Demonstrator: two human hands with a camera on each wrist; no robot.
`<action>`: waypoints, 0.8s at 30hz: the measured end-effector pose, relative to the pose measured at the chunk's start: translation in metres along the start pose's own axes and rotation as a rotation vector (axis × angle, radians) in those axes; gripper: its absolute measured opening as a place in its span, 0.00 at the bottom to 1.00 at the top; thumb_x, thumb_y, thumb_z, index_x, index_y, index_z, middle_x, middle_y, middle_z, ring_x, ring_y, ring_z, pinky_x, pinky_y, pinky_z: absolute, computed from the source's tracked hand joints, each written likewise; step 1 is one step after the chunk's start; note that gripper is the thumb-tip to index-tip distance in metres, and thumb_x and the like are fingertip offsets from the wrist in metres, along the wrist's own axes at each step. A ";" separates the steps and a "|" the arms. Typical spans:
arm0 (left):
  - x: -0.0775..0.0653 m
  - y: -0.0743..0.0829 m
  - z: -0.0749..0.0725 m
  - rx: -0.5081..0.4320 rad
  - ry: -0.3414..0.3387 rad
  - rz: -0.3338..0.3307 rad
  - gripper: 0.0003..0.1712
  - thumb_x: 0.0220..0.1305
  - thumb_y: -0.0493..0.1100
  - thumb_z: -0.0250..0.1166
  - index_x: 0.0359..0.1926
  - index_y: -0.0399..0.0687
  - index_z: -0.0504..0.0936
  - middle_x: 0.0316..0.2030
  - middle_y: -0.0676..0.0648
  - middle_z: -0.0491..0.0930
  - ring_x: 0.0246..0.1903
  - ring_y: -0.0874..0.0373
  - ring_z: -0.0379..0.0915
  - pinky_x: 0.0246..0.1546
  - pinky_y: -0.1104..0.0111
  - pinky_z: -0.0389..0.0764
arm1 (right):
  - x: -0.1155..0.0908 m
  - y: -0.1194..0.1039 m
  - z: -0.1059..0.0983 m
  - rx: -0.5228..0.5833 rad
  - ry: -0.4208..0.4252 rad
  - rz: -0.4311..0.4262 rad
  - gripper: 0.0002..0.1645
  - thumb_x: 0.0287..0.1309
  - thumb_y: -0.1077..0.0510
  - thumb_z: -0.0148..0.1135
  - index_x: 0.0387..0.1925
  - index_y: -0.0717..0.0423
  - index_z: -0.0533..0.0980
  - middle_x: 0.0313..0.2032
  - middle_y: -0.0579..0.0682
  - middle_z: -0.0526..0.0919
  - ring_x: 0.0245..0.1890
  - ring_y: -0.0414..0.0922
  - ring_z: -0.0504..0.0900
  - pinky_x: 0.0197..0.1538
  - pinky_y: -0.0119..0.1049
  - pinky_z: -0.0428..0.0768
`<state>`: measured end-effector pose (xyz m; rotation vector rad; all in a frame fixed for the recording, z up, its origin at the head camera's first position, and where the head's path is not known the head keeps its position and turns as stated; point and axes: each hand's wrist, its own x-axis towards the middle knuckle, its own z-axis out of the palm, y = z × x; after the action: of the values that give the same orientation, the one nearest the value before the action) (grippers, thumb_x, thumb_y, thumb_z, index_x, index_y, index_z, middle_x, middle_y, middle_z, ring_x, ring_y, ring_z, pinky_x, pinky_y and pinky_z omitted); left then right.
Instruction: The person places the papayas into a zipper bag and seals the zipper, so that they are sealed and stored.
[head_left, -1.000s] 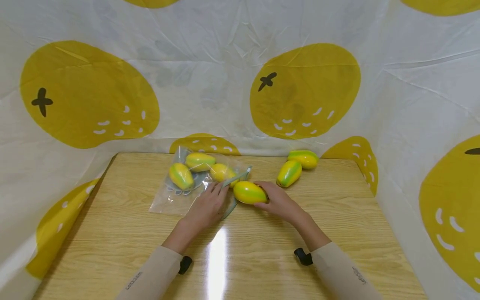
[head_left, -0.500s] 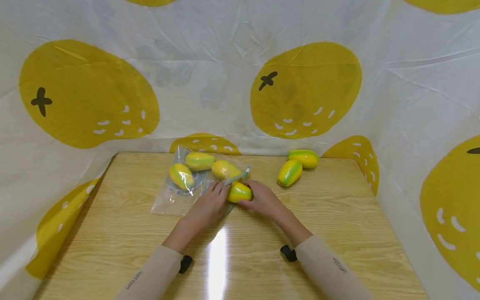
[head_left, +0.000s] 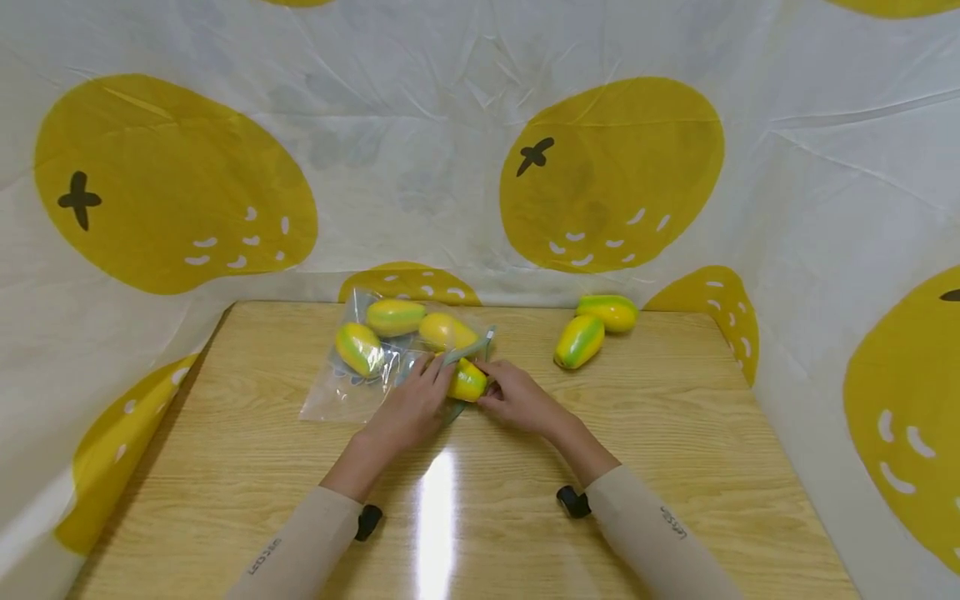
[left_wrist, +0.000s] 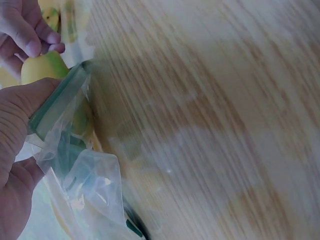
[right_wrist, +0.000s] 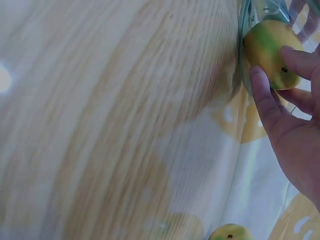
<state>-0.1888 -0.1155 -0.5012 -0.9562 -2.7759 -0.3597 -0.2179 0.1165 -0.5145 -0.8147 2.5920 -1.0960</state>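
A clear plastic bag (head_left: 321, 403) with a green-edged mouth lies on the table, its opening to the right. Inside it are 3 yellow-green fruits (head_left: 360, 348), shaped like small papayas. My left hand (head_left: 411, 406) grips the bag by its mouth; in the left wrist view its thumb lies along the green edge (left_wrist: 60, 102). At the opening sits another yellow-green fruit (head_left: 469, 382), partly inside the bag. My right hand (head_left: 519, 402) holds this fruit's outer end by the fingertips and thumb, as the right wrist view shows around the dark stem spot.
Two more yellow-green fruits (head_left: 579, 342) lie against each other at the back right of the wooden table (head_left: 637, 433). A white cloth (head_left: 420, 192) with large yellow fruit prints hangs behind and at both sides, close to the table's edges.
My right hand has moved left, carrying the fruit from beside the bag into its mouth. Its fingers have shifted back toward the fruit's end. My left hand stays at the bag's edge.
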 end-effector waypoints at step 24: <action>-0.004 -0.001 0.002 0.046 0.082 0.065 0.39 0.59 0.32 0.72 0.68 0.36 0.65 0.66 0.36 0.71 0.64 0.36 0.69 0.60 0.51 0.81 | 0.027 0.013 -0.014 -0.080 0.137 0.139 0.60 0.47 0.41 0.82 0.73 0.61 0.60 0.69 0.61 0.64 0.69 0.57 0.68 0.73 0.53 0.71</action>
<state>-0.1862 -0.1177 -0.5045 -0.9955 -2.6601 -0.3170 -0.2512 0.1172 -0.5131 -0.5837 2.7742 -1.0485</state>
